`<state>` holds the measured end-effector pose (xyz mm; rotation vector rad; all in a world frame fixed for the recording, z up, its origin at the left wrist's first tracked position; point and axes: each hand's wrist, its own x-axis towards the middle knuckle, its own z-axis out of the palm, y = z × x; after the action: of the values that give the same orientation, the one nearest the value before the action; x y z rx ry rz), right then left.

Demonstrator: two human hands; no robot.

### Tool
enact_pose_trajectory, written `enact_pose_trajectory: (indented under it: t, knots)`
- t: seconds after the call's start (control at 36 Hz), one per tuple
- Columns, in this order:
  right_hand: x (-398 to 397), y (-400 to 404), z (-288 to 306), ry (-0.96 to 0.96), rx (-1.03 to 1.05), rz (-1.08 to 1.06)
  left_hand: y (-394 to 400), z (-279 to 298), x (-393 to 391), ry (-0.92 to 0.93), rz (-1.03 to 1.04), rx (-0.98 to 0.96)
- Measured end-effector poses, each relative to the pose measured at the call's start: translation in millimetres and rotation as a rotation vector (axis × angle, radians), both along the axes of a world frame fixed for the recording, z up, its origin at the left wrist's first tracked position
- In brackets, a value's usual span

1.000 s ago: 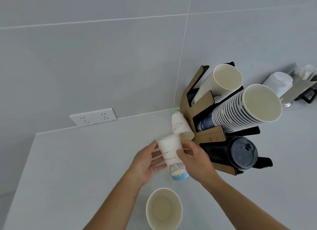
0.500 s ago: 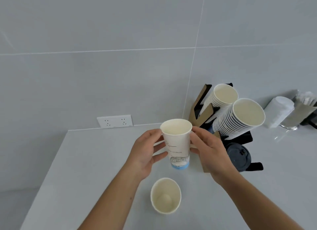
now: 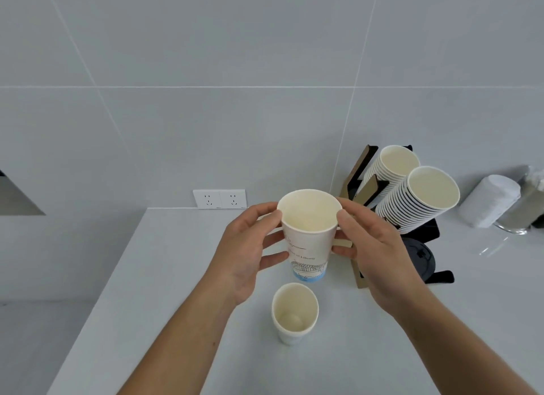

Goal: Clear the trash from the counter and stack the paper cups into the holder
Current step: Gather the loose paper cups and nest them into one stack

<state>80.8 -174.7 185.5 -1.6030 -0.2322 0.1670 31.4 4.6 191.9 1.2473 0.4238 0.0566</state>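
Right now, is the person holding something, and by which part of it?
Yes: the printed paper cup, upright, held between the left hand and the right hand, fingers on its upper wall near the rim.

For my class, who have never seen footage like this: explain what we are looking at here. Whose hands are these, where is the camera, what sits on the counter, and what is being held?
There is no machine here. A person wears a wide-angle camera on the head, looking forward and down, so you see their own two bare hands.

The left hand and the right hand together hold a tall printed paper cup upright, open end up, from either side.

Below it, a smaller plain paper cup stands on the grey counter. To the right is the cup holder, a brown and black rack carrying two slanted stacks of paper cups and, lower down, dark lids. Further right lies a stack of white lids or cups, too blurred to name surely. A wall socket sits on the tiles behind.
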Motion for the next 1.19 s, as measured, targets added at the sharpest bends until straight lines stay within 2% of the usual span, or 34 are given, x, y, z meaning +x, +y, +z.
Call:
enact_pose_trajectory:
  t: [0.17,0.36,0.69,1.03,1.19]
  knots:
    - [-15.1,1.6,-8.3,0.06,0.008,0.04,1.0,-5.8,-15.4,0.044,0.02,0.013]
    - [-30.9,-1.0,-30.6,0.276,0.053,0.011,-1.6,-29.0,-34.1,0.104,0.027,0.029]
    - [-36.7,-3.4,-64.7,0.487,0.017,-0.011,-4.7,-71.3,-45.0,0.228,0.066,0.093]
    - [-28.3,-2.6,-97.2,0.493,-0.106,-0.035,-10.9,-107.9,-41.6,0.277,0.093,0.216]
    - [-20.3,-4.3,-116.8,0.442,-0.293,-0.04,-17.4,-120.4,-41.3,0.25,0.066,0.267]
